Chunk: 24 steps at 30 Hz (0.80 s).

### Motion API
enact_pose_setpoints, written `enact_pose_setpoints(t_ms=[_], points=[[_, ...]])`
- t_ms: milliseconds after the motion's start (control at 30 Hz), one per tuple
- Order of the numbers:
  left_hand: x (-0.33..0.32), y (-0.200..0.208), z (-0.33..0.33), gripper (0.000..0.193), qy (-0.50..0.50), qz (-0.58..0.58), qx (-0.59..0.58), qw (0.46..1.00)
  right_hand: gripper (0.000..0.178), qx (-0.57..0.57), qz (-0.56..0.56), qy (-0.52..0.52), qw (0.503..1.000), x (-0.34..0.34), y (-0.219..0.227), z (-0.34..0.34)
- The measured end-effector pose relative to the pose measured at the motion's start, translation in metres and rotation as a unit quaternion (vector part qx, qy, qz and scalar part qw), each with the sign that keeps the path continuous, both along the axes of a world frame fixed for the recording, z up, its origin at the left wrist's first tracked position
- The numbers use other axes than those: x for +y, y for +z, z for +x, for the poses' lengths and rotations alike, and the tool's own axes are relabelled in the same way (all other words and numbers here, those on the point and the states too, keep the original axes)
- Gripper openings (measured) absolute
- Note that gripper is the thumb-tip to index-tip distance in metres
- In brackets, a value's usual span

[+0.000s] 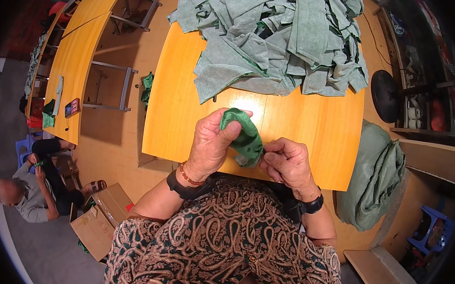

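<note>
A small folded piece of shiny green cloth [245,138] is held up over the near edge of the yellow table. My left hand [210,143] grips its upper left end, the thumb pressed on top. At the cloth's right edge, my right hand [290,164] is closed with thumb and fingertips pinched together. What lies between those fingertips is too small to make out. Beyond both hands, a large heap of grey-green cloth pieces [265,40] covers the far part of the table, some showing brighter green undersides.
The yellow table [177,113] ends just before my body. A bulky green bundle [371,177] stands right of it, near a black round-topped stool [385,96]. At left are a cardboard box [94,230], a seated person [31,195] handling green cloth, and another long table [73,65].
</note>
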State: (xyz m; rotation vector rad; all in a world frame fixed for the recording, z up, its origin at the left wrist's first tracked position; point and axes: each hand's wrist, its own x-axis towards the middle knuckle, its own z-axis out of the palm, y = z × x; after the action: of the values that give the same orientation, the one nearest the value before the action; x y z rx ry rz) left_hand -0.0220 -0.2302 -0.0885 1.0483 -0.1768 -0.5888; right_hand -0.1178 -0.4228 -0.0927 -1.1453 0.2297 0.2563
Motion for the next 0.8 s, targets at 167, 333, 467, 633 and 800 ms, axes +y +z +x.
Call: enact_pose_setpoints(t_ms=[167,333,467,633,800], points=[[0.003,0.006,0.003,0.036,-0.090,0.071,-0.028,0.993,0.007,-0.004,0.009,-0.029,1.000,0.006,0.002,0.001],[0.004,0.008,0.005,0.039,-0.126,0.022,0.012,0.992,0.007,-0.024,0.019,-0.035,0.999,0.010,-0.004,-0.003],[-0.004,0.009,0.004,0.035,-0.056,-0.084,0.057,0.993,0.009,-0.001,0.006,-0.005,1.000,-0.002,0.001,-0.002],[-0.002,-0.005,0.004,0.024,-0.024,-0.134,0.041,0.990,0.010,-0.007,-0.010,0.011,1.000,-0.005,0.001,0.001],[-0.003,-0.003,0.000,0.024,-0.011,-0.122,0.050,0.991,0.009,0.013,0.040,-0.032,0.999,0.004,0.001,0.000]])
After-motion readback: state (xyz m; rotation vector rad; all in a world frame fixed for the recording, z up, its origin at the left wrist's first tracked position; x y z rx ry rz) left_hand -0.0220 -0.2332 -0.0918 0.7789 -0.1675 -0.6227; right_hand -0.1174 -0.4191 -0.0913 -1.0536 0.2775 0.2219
